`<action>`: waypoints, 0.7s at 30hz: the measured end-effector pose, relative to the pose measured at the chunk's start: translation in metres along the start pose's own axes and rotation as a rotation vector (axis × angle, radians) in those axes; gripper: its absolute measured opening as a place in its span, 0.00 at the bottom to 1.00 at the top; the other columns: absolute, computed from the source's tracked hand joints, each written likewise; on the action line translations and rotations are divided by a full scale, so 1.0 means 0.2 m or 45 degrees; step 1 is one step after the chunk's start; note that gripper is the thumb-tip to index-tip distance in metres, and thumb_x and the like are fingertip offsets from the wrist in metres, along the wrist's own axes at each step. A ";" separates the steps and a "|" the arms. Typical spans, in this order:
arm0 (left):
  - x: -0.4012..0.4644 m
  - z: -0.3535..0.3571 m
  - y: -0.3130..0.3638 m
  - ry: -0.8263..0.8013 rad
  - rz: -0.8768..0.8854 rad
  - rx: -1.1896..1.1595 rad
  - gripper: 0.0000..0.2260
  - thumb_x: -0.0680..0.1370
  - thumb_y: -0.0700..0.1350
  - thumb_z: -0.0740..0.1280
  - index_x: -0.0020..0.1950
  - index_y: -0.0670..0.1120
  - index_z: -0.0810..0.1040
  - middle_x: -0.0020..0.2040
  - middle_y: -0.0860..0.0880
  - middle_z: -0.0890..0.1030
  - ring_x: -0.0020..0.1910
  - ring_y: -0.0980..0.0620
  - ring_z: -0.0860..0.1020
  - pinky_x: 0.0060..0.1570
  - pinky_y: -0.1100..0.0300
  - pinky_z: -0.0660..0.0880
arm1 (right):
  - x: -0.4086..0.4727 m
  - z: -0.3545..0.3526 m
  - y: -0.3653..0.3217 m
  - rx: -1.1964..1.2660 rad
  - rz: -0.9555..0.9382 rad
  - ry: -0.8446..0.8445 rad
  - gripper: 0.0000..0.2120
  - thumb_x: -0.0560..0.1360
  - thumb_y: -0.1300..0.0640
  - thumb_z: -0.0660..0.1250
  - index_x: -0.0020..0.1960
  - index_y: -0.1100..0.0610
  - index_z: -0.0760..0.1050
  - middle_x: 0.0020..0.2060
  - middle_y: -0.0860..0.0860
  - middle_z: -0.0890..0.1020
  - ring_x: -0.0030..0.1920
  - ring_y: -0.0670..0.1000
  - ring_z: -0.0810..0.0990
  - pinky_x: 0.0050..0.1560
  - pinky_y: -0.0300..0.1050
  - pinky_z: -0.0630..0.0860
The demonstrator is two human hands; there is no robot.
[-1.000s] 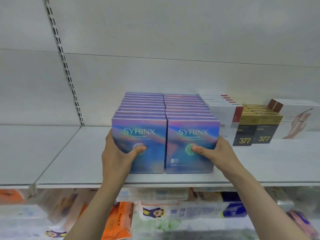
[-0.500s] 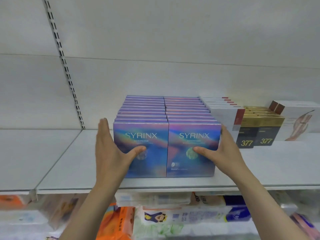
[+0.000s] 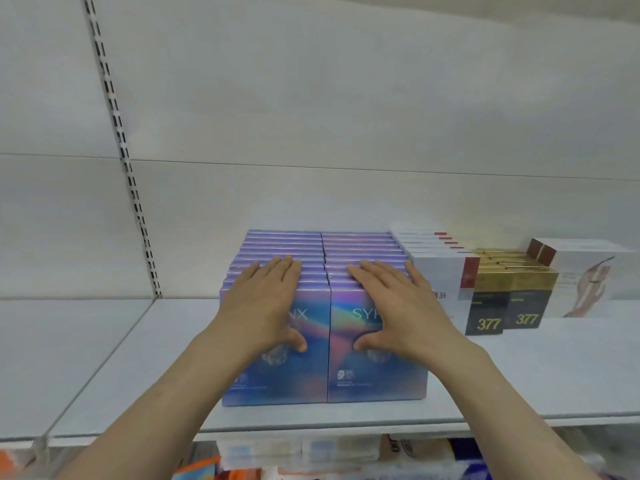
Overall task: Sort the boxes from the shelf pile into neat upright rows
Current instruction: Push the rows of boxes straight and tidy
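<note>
Two upright rows of iridescent blue-purple SYRINX boxes stand side by side on the white shelf (image 3: 104, 375). My left hand (image 3: 265, 303) lies flat over the top of the left row (image 3: 277, 379), fingers spread, thumb down on the front box's face. In the same way my right hand (image 3: 398, 303) rests flat on the right row (image 3: 377, 382), thumb on its front face. Neither hand grips a box. Both hands cover part of the front boxes' lettering.
To the right of the SYRINX rows stand white boxes with red marks (image 3: 440, 271), black-and-gold "377" boxes (image 3: 505, 306) and a white box with a hand picture (image 3: 588, 278). The slotted upright (image 3: 121, 161) runs up the back wall. Packaged goods (image 3: 298, 455) fill the shelf below.
Both hands have left the outer sides of the rows and moved up onto the tops, palms flat. The view has moved closer.
</note>
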State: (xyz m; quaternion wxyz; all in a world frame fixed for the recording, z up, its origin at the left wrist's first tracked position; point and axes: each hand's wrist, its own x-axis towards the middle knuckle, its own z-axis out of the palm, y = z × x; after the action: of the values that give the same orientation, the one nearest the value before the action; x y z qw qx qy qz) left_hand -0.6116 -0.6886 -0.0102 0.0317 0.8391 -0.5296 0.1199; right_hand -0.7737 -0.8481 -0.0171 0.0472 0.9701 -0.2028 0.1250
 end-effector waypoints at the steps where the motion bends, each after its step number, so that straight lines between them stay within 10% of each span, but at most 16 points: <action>1: 0.01 0.00 0.00 -0.001 0.007 -0.007 0.54 0.66 0.65 0.73 0.80 0.47 0.45 0.80 0.49 0.48 0.79 0.51 0.47 0.75 0.56 0.44 | 0.01 0.00 0.00 0.004 -0.005 0.000 0.54 0.65 0.33 0.73 0.80 0.43 0.45 0.80 0.44 0.51 0.80 0.47 0.47 0.77 0.52 0.37; 11: 0.04 -0.04 0.03 -0.067 0.069 -0.152 0.51 0.67 0.69 0.69 0.79 0.49 0.48 0.80 0.50 0.51 0.78 0.51 0.51 0.75 0.56 0.50 | 0.00 -0.02 0.02 0.122 -0.086 0.047 0.49 0.68 0.35 0.72 0.80 0.44 0.50 0.79 0.43 0.54 0.79 0.44 0.51 0.76 0.43 0.40; 21: 0.48 -0.11 0.47 -0.069 0.163 -0.698 0.36 0.75 0.66 0.62 0.78 0.51 0.58 0.77 0.53 0.62 0.74 0.52 0.63 0.70 0.58 0.61 | -0.07 -0.13 0.63 0.855 0.433 0.284 0.32 0.78 0.45 0.66 0.79 0.43 0.57 0.74 0.41 0.67 0.70 0.44 0.67 0.54 0.43 0.76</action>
State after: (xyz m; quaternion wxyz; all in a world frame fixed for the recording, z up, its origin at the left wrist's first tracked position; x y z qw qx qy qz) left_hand -0.6597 -0.8106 0.0265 0.2355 0.7670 -0.5949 -0.0484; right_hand -0.8428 -0.9539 0.0084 -0.2726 0.8644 -0.3022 0.2951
